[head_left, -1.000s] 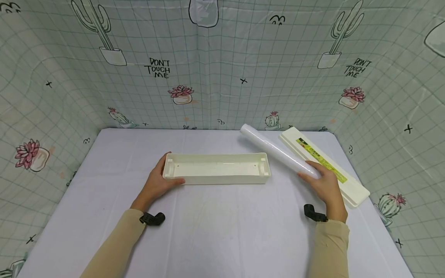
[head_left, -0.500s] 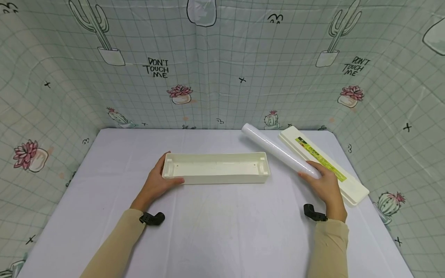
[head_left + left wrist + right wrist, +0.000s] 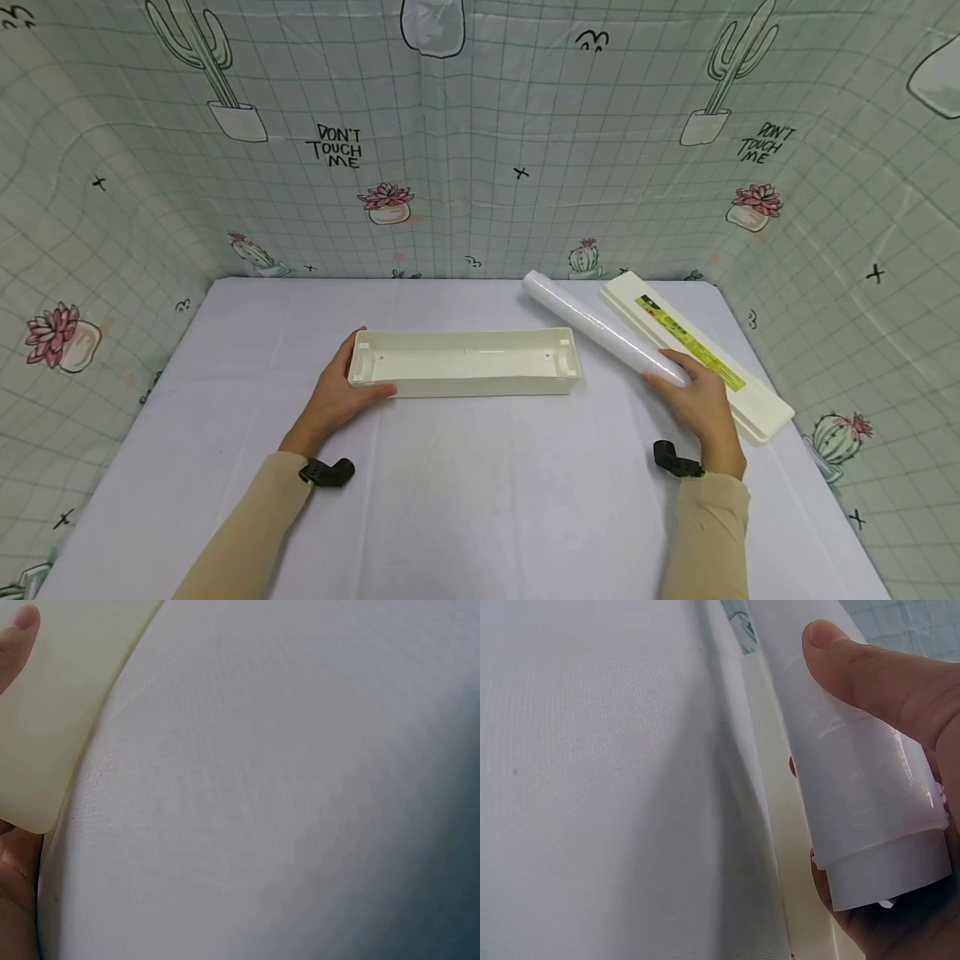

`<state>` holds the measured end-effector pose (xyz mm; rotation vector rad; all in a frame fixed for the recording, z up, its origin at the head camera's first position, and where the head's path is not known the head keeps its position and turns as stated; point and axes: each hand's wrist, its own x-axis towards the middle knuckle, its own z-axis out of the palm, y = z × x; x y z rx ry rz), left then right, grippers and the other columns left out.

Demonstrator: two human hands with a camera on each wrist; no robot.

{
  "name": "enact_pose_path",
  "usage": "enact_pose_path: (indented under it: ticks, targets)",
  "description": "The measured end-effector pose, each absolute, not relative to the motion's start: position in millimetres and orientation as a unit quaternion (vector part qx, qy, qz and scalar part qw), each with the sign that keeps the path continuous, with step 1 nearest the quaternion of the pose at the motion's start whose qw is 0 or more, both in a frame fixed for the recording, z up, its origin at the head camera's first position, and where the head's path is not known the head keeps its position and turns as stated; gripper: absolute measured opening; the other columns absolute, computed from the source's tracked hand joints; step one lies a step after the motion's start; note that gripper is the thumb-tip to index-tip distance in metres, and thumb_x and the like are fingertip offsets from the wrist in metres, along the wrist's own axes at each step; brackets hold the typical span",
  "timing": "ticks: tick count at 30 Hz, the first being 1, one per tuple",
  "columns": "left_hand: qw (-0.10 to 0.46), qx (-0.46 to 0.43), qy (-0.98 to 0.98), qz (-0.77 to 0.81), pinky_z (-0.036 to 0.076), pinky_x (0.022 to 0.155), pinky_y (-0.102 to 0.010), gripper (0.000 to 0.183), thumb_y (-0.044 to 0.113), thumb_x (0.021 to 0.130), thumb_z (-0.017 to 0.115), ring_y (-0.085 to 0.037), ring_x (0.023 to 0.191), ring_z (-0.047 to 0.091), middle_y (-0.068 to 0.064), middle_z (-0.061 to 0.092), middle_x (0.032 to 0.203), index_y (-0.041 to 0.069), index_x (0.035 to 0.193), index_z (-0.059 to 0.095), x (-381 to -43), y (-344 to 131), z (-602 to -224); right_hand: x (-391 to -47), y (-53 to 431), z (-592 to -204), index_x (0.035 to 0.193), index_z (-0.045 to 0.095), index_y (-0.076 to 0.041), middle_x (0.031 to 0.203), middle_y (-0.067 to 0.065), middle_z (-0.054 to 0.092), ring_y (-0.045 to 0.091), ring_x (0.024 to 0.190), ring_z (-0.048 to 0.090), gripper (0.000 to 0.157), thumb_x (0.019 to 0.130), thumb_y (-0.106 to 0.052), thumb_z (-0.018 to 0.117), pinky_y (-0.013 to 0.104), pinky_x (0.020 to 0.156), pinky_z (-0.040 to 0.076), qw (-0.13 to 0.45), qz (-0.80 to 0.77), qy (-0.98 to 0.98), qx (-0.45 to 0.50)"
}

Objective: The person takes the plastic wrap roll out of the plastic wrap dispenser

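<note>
A long cream plastic box (image 3: 465,387), open at the top, lies crosswise mid-table with nothing inside that shows. My left hand (image 3: 341,387) grips its left end, thumb along the front wall and fingers behind; in the left wrist view the thumb (image 3: 19,641) lies against the box wall (image 3: 56,727). A roll of clear plastic wrap (image 3: 592,321) slants to the right of the box. Its near end is held by my right hand (image 3: 697,400), and the right wrist view has the thumb across the roll (image 3: 855,780), with fingertips showing at its far side.
Right of the roll lies a long cream lid (image 3: 765,417) with a yellow-green label (image 3: 693,343), at a slant on the white tablecloth (image 3: 480,500). Grid-patterned cloth (image 3: 480,150) with cactus drawings rises behind and at both sides of the table.
Almost nothing moves. The far end of the roll dips slightly in the head view, and the whole scene shifts a little left. Both hands keep their holds.
</note>
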<state>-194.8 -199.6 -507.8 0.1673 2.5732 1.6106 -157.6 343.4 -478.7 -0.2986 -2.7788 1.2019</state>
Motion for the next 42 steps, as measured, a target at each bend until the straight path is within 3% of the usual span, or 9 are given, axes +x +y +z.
enact_pose_path:
  ticks: [42]
  targets:
    - [0.053,0.051,0.845,0.529,0.033,0.115,-0.059,0.117,0.029,0.080,0.090,-0.038,0.142,0.042,-0.016,0.038,0.161,0.021,0.167,0.013,-194.1,-199.0,-505.8,-158.2,343.1,-482.0,0.144,0.058,-0.004,0.148,0.031,0.052,0.051,0.136,0.048,0.067,0.093,-0.044,0.075,0.064,0.109,0.038,0.038,0.364,-0.925,-0.100]
